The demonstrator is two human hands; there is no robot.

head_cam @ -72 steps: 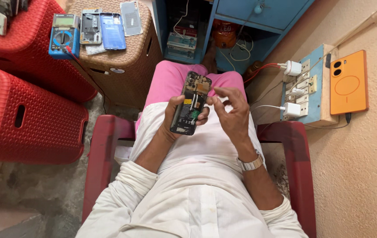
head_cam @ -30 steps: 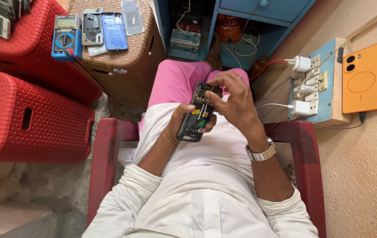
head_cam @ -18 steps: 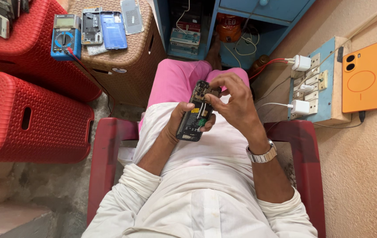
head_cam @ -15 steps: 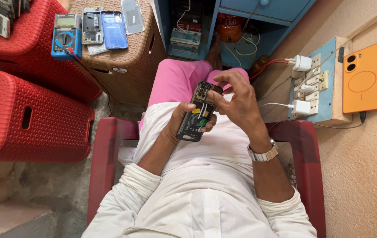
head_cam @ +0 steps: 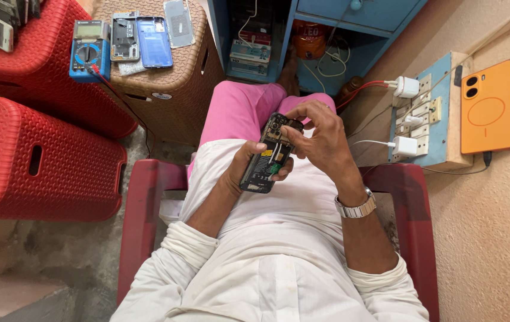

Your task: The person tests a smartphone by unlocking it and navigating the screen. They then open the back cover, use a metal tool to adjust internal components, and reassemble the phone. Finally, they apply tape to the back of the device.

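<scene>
- Head view, hands: you are sitting in a dark red plastic chair (head_cam: 139, 203) and cradling an opened phone (head_cam: 265, 156) in your left hand (head_cam: 249, 170), fingers wrapped around its lower half from beneath, so that hand is clamped on the phone.
- Head view, right hand (head_cam: 320, 134): you are curling it over the phone's upper end, fingertips pressed together at the camera corner; whether they are pinching a small part or only touching the board is too small to tell.
- Head view, phone: it is lying tilted above your lap, back cover off, circuit boards and a green patch showing.
- Step in hand, as a judgement: you are working on the upper internals of the phone with your fingertips.
- Next move, as a judgement: it is calling for a steady left-hand grip and a fine, light touch at that top corner.
- Head view, surroundings: a blue multimeter (head_cam: 89, 49) and loose phone parts (head_cam: 148, 37) are lying on the brown stool (head_cam: 171, 89); red stools (head_cam: 40, 161) are standing to your left; an orange phone (head_cam: 488, 107) is resting beside the socket board (head_cam: 431, 113) with white chargers (head_cam: 407, 86).
</scene>
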